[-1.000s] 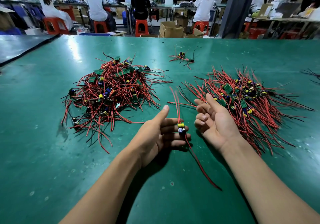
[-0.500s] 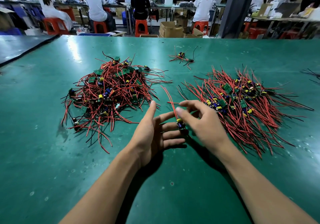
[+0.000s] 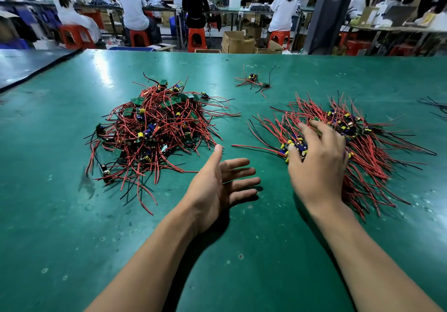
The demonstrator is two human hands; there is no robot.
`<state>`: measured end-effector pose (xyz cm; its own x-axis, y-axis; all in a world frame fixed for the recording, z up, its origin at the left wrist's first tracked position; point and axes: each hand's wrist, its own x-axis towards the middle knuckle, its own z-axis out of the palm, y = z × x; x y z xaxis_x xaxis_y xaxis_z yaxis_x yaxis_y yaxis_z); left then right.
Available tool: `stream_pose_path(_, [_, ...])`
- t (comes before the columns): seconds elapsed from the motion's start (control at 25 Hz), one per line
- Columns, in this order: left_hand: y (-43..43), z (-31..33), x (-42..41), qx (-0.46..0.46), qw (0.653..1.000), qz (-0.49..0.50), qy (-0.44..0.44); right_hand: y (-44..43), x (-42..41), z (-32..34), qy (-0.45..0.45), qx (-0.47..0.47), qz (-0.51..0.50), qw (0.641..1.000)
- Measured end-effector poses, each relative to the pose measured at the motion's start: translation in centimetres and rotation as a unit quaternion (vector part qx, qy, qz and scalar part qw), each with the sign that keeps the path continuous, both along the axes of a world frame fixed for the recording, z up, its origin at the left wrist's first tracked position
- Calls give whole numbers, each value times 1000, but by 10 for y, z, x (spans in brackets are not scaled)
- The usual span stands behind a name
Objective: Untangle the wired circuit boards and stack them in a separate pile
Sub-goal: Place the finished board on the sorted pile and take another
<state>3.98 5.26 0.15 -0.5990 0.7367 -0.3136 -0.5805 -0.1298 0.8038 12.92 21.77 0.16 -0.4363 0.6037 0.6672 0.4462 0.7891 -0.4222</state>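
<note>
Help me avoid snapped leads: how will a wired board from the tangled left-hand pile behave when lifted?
It probably drags neighbours along: in the tangled pile, red and black wires cross in every direction. Those wires look thin and floppy, curving loosely onto the table, so they would likely dangle. Each board seems small and light.

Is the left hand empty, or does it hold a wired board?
Empty. The left hand is open above the green table, its fingers straight and spread, with nothing in it.
</note>
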Motion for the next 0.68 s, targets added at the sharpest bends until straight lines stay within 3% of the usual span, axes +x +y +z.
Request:
stream_pose_path(0.16, [1, -3, -1, 11, 1000, 5, -4, -28, -14, -15, -77, -61, 240, 966])
stream_pose_path(0.28, [2, -6, -1, 2, 997, 70, 37, -29, -19, -21, -92, -125, 258, 954])
stream_pose_path(0.4, [-3, -8, -9, -49, 973, 172, 148, -24, -20, -18, -65, -174, 224, 957])
stream_pose_path(0.48, [-12, -11, -21, -130, 923, 240, 271, -23, -20, -16, -60, -189, 214, 957])
stream_pose_path(0.6, [-30, -10, -36, -248, 784, 360, 441, -25, -18, -16, -68, -194, 217, 954])
stream_pose_path(0.68, [-37, -9, -44, -254, 767, 390, 441, -25, -17, -17, -77, -193, 222, 953])
